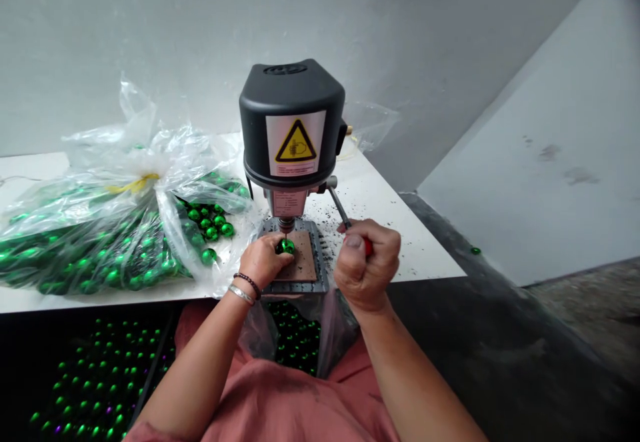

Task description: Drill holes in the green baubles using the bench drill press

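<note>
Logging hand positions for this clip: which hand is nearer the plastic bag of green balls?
Left. The left hand sits beside the bag, on a green ball; the right hand is farther away, past the drill press, on its lever.

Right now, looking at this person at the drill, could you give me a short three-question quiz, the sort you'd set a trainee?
1. What does the left hand hold under the bench drill?
2. True or false: the right hand grips the red-handled lever.
3. Where does the clear plastic bag of green balls lie? A: left of the drill. B: right of the drill. C: on the floor.

Key: 1. A shiny green ball. 2. True. 3. A.
</note>
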A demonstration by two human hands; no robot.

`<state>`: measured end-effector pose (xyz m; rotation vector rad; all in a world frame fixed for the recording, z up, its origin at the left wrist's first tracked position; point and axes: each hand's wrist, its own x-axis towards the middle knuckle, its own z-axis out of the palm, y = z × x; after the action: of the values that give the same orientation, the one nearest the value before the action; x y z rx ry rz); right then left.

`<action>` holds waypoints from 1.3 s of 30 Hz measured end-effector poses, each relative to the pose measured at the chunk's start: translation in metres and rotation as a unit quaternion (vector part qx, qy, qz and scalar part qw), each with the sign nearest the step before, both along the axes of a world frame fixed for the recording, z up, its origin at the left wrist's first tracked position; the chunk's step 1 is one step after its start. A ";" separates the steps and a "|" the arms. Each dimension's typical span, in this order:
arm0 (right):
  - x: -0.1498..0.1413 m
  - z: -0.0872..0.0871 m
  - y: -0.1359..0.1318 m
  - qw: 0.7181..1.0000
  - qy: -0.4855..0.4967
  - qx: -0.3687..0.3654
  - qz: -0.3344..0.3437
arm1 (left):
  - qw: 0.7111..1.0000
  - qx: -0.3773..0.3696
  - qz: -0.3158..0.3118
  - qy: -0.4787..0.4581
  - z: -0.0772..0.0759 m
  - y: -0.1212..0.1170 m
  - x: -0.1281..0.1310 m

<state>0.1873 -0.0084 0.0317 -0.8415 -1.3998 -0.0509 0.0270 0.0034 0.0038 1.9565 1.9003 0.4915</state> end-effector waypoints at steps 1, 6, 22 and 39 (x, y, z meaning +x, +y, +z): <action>0.000 -0.001 0.000 1.000 0.005 0.000 0.004 | 1.000 0.001 -0.001 -0.002 0.000 0.000 0.000; -0.003 0.041 0.008 0.999 0.002 0.015 -0.047 | 1.000 0.009 -0.003 -0.004 -0.001 0.000 0.002; -0.003 0.105 0.035 0.997 0.028 -0.073 0.000 | 0.904 -0.174 0.016 -0.389 0.017 -0.041 -0.025; 0.000 0.113 0.043 0.994 0.023 -0.098 0.033 | 0.858 -0.107 0.076 -0.496 0.010 -0.032 -0.022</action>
<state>0.1872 0.0345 0.1443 -0.9514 -1.4034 0.1572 0.0047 -0.0283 0.0136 1.0349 1.3203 1.0305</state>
